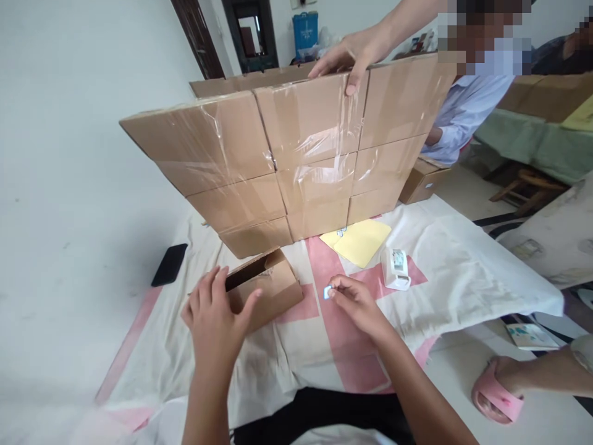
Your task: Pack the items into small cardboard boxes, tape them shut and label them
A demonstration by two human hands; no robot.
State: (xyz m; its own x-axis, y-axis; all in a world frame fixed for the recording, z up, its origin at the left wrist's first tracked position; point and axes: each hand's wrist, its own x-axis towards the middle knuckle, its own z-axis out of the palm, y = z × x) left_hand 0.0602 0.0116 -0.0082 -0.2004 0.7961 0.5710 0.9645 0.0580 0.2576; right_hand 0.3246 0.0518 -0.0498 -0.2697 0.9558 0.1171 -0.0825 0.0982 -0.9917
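Observation:
A small brown cardboard box [273, 293] lies at a slant on the cloth, with a dark gap along its top. My left hand [215, 312] holds its left end, thumb on the near side and fingers over the far edge. To the right of the box, my right hand [354, 303] is closed, pinching a small white sticker with a blue edge [328, 292] between thumb and fingertips. The sticker is apart from the box. A white tape dispenser [396, 269] stands just beyond my right hand.
A tall partition of taped cardboard boxes [319, 148] crosses the table; another person's hand [354, 55] rests on its top. Yellow paper [364, 241] lies at its foot. A black phone [169, 265] is at the left. Another carton [424, 180] stands at the right end. A pink-slippered foot [498, 392] is below.

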